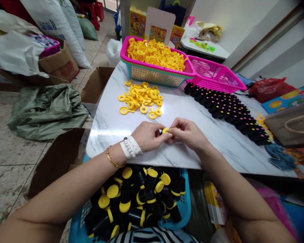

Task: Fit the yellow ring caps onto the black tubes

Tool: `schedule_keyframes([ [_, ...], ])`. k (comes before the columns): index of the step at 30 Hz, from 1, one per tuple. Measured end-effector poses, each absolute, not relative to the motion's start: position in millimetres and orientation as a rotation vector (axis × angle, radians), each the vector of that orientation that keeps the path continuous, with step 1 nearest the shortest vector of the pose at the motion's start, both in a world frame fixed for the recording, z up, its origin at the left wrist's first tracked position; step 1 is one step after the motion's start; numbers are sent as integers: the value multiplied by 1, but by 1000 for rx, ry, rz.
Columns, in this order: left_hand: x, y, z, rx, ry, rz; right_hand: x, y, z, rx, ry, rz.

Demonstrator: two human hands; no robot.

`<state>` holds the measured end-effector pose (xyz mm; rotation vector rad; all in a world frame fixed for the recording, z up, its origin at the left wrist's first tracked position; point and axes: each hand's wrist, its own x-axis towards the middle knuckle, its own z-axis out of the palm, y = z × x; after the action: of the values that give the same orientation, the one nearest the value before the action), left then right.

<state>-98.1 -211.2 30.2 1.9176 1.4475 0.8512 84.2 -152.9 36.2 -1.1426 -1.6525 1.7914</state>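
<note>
Both hands meet over the near part of the white marbled table. Between their fingertips is a small yellow plastic ring piece, partly covered by the fingers. My left hand pinches it from the left, with a dark bit showing beside its thumb. From the right, the closed fingers of my right hand grip the same piece; another speck of yellow shows by its index finger. A loose pile of yellow ring pieces with tabs lies just beyond my hands.
A pink-rimmed basket heaped with yellow pieces stands behind the pile, beside a pink basket. Rows of black cylinders lie at right. Below the table edge, a blue basket holds black, yellow-capped cylinders. Cardboard boxes stand left.
</note>
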Motion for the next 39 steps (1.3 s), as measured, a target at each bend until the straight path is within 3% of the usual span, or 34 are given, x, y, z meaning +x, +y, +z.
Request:
schedule_keyframes([
  [5, -95, -201, 32, 1609, 1365, 763, 84, -153, 33, -1159, -1642, 1770],
  [12, -97, -213, 30, 1729, 1391, 867, 89, -150, 30, -1031, -1719, 1869],
  [24, -95, -197, 39, 1414, 1343, 698, 85, -153, 42, -1044, -1596, 2025],
  [35, -97, -221, 20, 1968, 1393, 889, 88, -159, 27, -1086, -1550, 1870],
  [39, -93, -221, 19, 2148, 1449, 943, 88, -157, 31, -1078, -1572, 1969],
])
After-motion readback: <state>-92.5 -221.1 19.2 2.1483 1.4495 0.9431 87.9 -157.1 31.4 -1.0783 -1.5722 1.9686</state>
